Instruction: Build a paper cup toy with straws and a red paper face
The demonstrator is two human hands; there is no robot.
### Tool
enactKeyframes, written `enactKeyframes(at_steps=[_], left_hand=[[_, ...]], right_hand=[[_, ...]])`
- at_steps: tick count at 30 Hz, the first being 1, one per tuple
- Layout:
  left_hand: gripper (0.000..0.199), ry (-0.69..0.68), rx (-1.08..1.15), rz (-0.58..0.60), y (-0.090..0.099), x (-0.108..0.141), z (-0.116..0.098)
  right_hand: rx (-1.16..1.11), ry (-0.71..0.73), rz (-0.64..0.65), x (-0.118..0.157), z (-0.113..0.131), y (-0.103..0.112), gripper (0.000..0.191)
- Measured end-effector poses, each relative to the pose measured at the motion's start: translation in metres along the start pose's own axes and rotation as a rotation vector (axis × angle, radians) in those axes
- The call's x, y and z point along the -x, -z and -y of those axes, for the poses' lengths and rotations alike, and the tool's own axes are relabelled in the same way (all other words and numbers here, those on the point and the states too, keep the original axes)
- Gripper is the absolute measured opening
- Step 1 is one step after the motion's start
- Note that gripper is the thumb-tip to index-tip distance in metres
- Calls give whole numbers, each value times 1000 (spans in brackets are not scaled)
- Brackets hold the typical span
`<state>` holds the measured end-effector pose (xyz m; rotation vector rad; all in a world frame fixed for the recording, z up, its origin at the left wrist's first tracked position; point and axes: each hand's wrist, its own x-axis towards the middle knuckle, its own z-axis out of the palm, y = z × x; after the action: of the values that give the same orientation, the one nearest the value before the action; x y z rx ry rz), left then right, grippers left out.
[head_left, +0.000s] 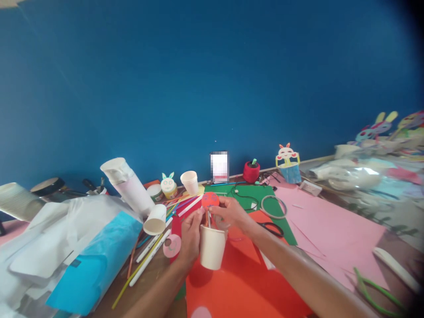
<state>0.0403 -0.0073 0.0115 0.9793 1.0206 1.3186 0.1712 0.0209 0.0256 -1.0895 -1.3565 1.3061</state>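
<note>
A white paper cup (212, 249) hangs just above the red paper, tilted slightly. Brownish straws (207, 217) rise from inside its rim to a small red-orange paper disc (210, 200) with markings on it. My left hand (191, 232) is closed, its thumb and fingertips at the straws just under the disc and its palm beside the cup's left wall. From the right, my right hand (232, 213) pinches the disc's lower right edge, near the straw tops. Fingers partly hide where disc and straws meet.
Red paper (238, 287) lies below, with scissors (272, 229) and pink sheets (331, 225) to the right. On the left are loose straws (150, 256), a tipped paper cup (155, 219) and a blue plastic packet (99, 260). A rabbit-faced cup (288, 170) stands by the wall.
</note>
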Motion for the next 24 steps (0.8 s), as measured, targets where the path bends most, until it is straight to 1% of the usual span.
enactKeyframes(at_steps=[3, 8, 12, 15, 20, 24], left_hand=[[23, -25, -11, 16, 1, -2, 1], [24, -6, -24, -29, 4, -3, 0], [22, 8, -60, 13, 5, -3, -2], [22, 9, -74, 20, 7, -4, -1], [28, -20, -107, 0, 9, -5, 2], [26, -18, -83, -17, 8, -5, 2]], right_hand=[[-42, -11, 2, 1, 2, -1, 22], [-42, -7, 3, 2, 1, -2, 22], [-57, 6, 11, 2, -1, -3, 22], [-72, 5, 12, 2, -2, -4, 21], [-43, -4, -23, 1, -3, -4, 23], [-20, 7, -52, 3, -2, -7, 22]])
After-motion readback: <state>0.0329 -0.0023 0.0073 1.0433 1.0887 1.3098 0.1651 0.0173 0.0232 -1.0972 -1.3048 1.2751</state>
